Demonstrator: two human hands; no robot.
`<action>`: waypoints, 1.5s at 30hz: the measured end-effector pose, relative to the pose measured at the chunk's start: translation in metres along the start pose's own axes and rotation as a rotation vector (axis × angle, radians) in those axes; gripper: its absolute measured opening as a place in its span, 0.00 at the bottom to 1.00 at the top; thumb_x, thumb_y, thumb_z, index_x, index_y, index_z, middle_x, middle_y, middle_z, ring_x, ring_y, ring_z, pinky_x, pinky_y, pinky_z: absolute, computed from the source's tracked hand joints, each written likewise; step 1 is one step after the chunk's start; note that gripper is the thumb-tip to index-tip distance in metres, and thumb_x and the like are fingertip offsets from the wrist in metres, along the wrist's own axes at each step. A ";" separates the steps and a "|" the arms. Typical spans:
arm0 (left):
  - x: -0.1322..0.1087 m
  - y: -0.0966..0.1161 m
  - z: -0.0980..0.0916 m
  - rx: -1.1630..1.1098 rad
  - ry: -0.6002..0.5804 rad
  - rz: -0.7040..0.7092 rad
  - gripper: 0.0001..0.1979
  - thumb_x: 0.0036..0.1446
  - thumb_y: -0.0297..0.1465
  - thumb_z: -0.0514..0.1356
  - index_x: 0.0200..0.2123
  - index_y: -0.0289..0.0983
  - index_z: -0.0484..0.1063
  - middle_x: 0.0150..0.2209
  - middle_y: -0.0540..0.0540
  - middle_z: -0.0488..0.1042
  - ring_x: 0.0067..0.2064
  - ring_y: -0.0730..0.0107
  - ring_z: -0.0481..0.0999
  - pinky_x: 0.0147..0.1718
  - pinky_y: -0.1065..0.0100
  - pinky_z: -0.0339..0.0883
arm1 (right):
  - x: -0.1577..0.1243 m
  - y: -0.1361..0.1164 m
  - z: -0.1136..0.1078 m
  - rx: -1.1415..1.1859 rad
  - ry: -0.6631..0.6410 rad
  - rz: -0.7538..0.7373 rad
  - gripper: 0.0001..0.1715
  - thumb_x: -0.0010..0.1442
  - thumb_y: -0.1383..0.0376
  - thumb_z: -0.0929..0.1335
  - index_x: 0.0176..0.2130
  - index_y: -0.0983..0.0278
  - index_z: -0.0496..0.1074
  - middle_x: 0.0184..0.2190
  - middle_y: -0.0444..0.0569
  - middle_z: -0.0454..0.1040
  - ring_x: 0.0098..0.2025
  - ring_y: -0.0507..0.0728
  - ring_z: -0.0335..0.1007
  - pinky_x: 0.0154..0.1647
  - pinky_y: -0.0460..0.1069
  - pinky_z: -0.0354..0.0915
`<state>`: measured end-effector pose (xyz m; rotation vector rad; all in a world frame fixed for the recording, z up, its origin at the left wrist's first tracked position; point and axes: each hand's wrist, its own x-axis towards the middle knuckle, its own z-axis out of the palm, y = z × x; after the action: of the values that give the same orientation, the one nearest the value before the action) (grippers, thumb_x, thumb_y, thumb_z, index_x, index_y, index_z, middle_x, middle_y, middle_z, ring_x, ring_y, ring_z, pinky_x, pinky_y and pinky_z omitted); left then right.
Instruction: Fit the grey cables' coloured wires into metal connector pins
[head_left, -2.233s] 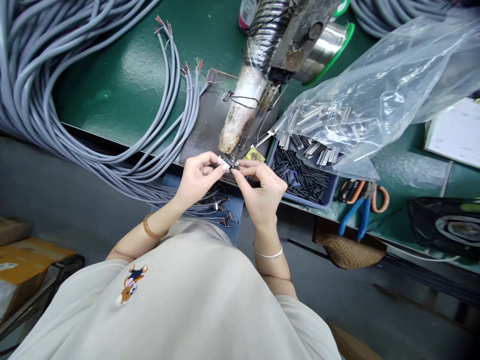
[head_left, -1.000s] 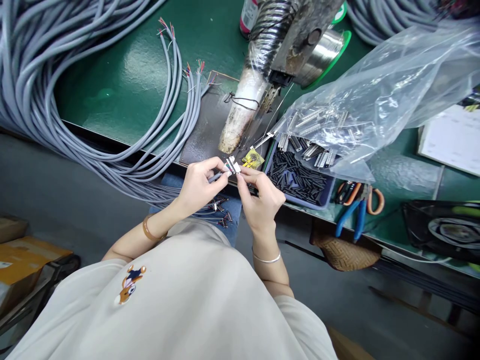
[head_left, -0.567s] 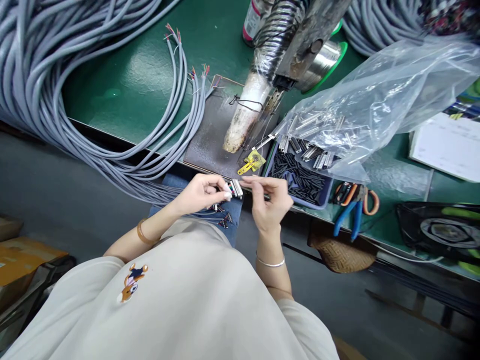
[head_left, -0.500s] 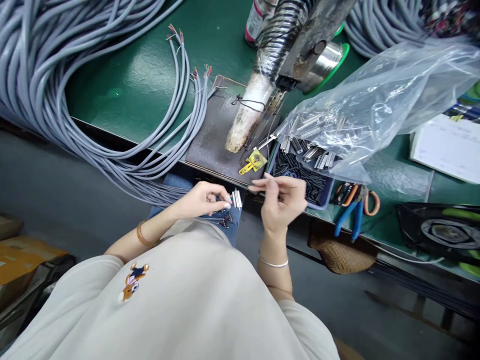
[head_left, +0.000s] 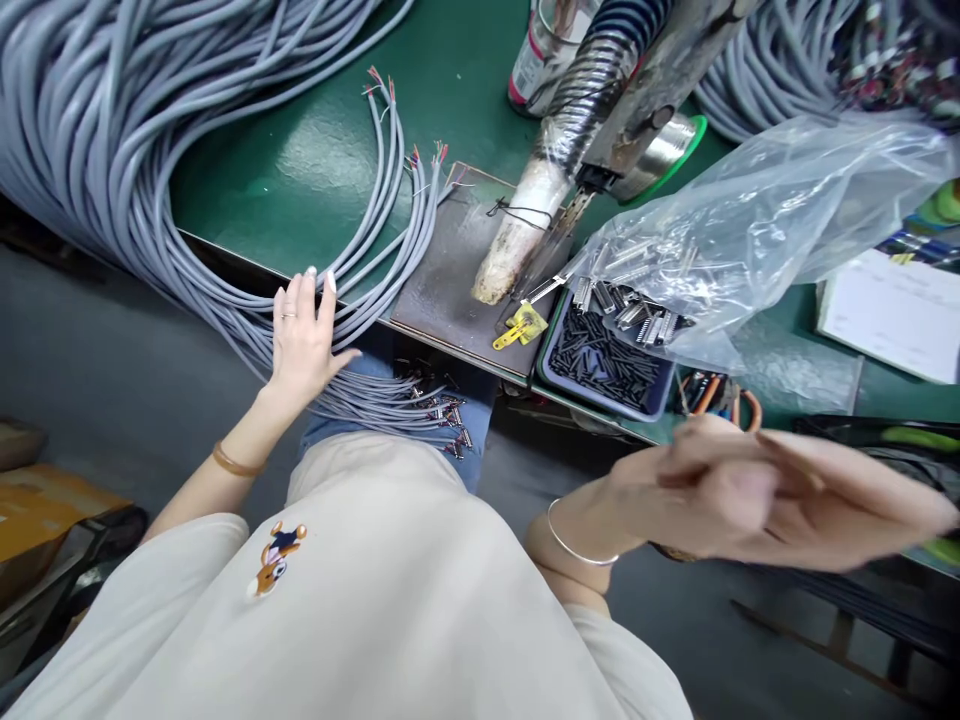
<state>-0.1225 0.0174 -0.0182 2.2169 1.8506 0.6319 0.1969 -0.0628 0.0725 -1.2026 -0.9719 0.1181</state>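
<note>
My left hand (head_left: 304,330) lies with fingers spread on the bundle of grey cables (head_left: 225,290) at the table's front edge, touching the cables without wrapping round them. My right hand (head_left: 757,490) is in the air at the right, in front of the table edge, blurred by motion. Its fingers stretch out to the right and nothing shows in it. On my lap rest several cable ends with small connectors (head_left: 454,415). Other grey cables end in stripped coloured wires (head_left: 431,160) on the table.
A soldering stand with a metal hose (head_left: 517,220) leans over a brown board (head_left: 442,280) holding a yellow clip (head_left: 517,328). Right of it are a bin of black sleeves (head_left: 600,365), a plastic bag with metal connectors (head_left: 750,240), orange-handled pliers (head_left: 709,395), a solder spool (head_left: 660,155) and paper (head_left: 892,310).
My left hand has let go of the connector and moved left onto the cables; the connector ends lie on my lap. My right hand has swung right, away from the bin, its fingers stretched out.
</note>
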 end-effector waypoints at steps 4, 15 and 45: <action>0.012 -0.020 -0.002 -0.027 0.067 -0.080 0.37 0.49 0.34 0.67 0.64 0.34 0.68 0.55 0.32 0.73 0.55 0.40 0.73 0.56 0.46 0.67 | -0.001 -0.001 0.028 -0.083 -0.182 -0.141 0.12 0.66 0.61 0.69 0.49 0.48 0.73 0.30 0.40 0.77 0.22 0.53 0.76 0.14 0.48 0.62; 0.010 -0.036 -0.036 -0.233 -0.052 0.163 0.23 0.57 0.44 0.66 0.53 0.40 0.79 0.41 0.44 0.75 0.40 0.61 0.75 0.42 0.60 0.72 | -0.001 0.027 0.007 -0.367 -0.401 -0.025 0.06 0.63 0.62 0.72 0.37 0.62 0.73 0.33 0.44 0.82 0.40 0.58 0.84 0.43 0.51 0.79; 0.060 0.037 0.025 -0.654 0.384 -0.087 0.05 0.57 0.32 0.64 0.34 0.36 0.73 0.32 0.49 0.74 0.34 0.70 0.75 0.38 0.67 0.70 | -0.001 0.011 -0.001 -0.336 -0.457 -0.462 0.06 0.63 0.68 0.70 0.35 0.60 0.78 0.19 0.38 0.74 0.18 0.48 0.67 0.20 0.44 0.60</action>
<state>-0.0709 0.0718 -0.0136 1.6548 1.5506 1.4757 0.2013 -0.0594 0.0634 -1.2455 -1.7001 -0.1509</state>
